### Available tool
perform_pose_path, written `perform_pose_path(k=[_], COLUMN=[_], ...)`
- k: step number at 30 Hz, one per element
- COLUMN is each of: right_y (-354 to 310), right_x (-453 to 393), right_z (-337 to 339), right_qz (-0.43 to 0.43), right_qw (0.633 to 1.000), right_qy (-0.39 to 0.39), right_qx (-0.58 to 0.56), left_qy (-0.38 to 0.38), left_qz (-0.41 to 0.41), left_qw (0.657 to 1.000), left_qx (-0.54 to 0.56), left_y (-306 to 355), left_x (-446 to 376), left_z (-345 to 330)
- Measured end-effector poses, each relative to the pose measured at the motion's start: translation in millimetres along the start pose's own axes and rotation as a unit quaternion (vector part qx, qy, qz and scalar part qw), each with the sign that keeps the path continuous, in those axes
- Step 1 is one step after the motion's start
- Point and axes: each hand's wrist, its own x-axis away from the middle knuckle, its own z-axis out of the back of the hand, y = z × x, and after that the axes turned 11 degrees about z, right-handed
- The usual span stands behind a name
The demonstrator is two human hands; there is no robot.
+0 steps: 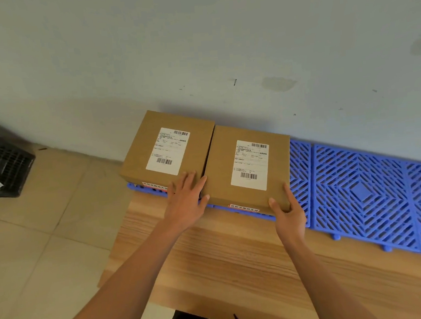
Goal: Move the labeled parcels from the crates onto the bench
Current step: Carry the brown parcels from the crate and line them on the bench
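Two brown cardboard parcels with white barcode labels sit side by side on blue plastic grid mats at the back of the wooden bench. The left parcel is at the mat's left end. The right parcel touches it. My left hand lies with straight fingers over the seam between the two parcels, at the right parcel's near left corner. My right hand grips the right parcel's near right corner, thumb on top.
A black slatted crate stands on the tiled floor at the far left, with something white inside. A grey wall runs just behind the mats. The blue mats continue to the right, bare.
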Motion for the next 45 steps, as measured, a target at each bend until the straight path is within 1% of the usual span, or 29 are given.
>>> perform_pose_path(k=[3,10,19,22,26,30,34,37,39,45], right_y=[-0.2,0.1,1.6,3.2,-1.6,-12.7,-27.6,-39.0,-44.4,-49.9], right_x=[-1.3,-2.7,-10.7,-12.2,-14.6,-18.4,-18.8,-11.4,-3.3,27.9], right_z=[-3.5,-8.2,-13.0,-12.6,-13.1,-14.9,-9.9,-1.1,7.5,50.6], right_qz=[0.012,0.057,0.069,0.071,0.081,0.069,0.050,0.075,0.076,0.050], right_qw=[1.000,0.990,0.973,0.961,0.943,0.928,0.940,0.954,0.960,0.957], right_qy=[0.009,-0.059,-0.078,-0.087,-0.084,-0.091,-0.109,-0.091,-0.079,-0.034], right_qx=[0.023,0.116,0.205,0.254,0.311,0.354,0.319,0.275,0.257,0.284], left_qy=[-0.003,0.021,0.019,0.018,0.018,0.008,-0.011,-0.007,-0.007,-0.013], left_qz=[-0.008,-0.026,-0.033,-0.037,-0.041,-0.049,-0.060,-0.087,-0.113,-0.199], left_qw=[1.000,0.997,0.993,0.992,0.994,0.995,0.995,0.993,0.991,0.978], left_qx=[-0.013,-0.066,-0.116,-0.118,-0.095,-0.087,-0.082,-0.081,-0.075,-0.058], left_y=[3.2,2.6,6.1,6.6,4.6,8.4,13.4,20.3,28.2,79.2], left_x=[-1.5,-2.2,-2.3,-2.9,-6.1,-11.2,-16.0,-14.8,-13.0,0.3], left_z=[0.1,-1.8,2.9,7.3,14.1,22.8,32.1,36.7,39.5,49.5])
